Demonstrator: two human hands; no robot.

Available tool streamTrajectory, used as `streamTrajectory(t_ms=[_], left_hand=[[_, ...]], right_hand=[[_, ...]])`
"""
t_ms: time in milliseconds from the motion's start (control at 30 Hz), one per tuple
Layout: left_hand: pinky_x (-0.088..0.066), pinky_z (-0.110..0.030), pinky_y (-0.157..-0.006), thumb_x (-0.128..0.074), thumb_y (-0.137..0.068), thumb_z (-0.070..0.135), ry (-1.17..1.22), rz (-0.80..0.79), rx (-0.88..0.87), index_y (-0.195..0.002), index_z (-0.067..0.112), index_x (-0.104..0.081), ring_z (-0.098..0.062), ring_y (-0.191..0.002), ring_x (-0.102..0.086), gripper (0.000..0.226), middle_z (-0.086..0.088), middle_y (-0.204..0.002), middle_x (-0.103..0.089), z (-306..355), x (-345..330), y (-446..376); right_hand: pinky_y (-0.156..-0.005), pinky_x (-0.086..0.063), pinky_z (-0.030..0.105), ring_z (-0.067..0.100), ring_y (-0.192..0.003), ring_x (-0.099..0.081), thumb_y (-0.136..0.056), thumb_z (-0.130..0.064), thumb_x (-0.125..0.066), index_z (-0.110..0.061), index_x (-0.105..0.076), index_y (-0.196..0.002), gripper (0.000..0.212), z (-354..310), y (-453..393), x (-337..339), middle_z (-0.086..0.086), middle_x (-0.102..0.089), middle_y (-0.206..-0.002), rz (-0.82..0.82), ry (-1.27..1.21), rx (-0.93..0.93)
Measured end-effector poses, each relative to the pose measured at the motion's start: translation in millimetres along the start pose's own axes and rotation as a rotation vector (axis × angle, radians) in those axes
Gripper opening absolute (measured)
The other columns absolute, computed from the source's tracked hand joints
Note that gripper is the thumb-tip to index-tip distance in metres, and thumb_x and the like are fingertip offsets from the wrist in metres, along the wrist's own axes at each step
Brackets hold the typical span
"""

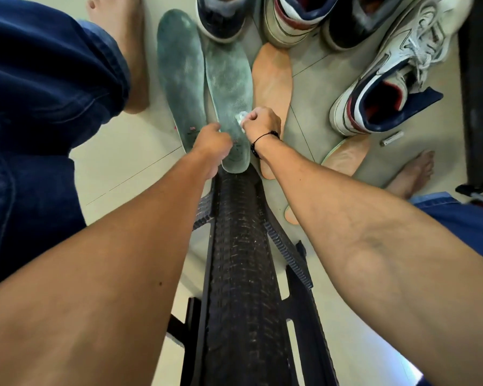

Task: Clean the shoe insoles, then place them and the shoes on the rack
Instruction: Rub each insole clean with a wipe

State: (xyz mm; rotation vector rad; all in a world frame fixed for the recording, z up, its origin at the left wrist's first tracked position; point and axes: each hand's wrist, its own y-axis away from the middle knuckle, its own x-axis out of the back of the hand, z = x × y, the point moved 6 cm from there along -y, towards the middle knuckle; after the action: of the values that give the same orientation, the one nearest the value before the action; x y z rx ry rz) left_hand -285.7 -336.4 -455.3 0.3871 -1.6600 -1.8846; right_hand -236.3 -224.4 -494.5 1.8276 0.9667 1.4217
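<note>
In the head view, we hold the right hand [260,121] clenched round a small white wipe [240,118] and press it onto the heel half of the right-hand green insole [229,87], which lies on the floor [109,160] with its heel end against the near tip of the black rack [240,246]. The left hand [212,140] grips that insole's left edge near the heel, fingers curled, steadying it. A second green insole [179,73] lies just beside it on the left, and an orange insole [273,79] is partly tucked under it on the right; another orange insole [346,157] lies nearer the white sneaker [388,79]. Further shoes [287,18] stand at the far edge of the view. We judge three risks: the insole may slide on the smooth tiles if the left grip loosens; the small wipe may smear the pale grime instead of lifting it; and a wide stroke may push dirt onto the neighbouring insoles.
</note>
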Motion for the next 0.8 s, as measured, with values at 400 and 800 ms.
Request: streamTrajectory(t_ms=[400,800], left_hand=[[-0.044,-0.028,-0.087,-0.045,-0.091,0.002,-0.051,0.032,-0.04,-0.113,0.014,-0.059,-0.019,-0.102,-0.052,0.029,-0.005,-0.106,-0.056,13,-16,0],[-0.046,-0.027,-0.073,-0.045,-0.09,-0.002,-0.065,-0.12,0.07,-0.127,0.003,-0.052,-0.026,-0.092,-0.052,0.038,-0.012,-0.092,-0.055,11,-78,3]], right_hand=[[-0.084,-0.043,0.028,0.031,-0.109,-0.051,-0.086,-0.014,-0.053,-0.007,-0.067,-0.096,0.019,30,-2,40,0.015,-0.054,-0.118,0.186,0.025,0.031],[-0.065,-0.042,0.024,0.022,-0.084,-0.057,-0.073,-0.007,-0.06,-0.004,-0.07,-0.09,0.02,74,-15,43,0.008,-0.069,-0.095,-0.086,-0.107,-0.165]])
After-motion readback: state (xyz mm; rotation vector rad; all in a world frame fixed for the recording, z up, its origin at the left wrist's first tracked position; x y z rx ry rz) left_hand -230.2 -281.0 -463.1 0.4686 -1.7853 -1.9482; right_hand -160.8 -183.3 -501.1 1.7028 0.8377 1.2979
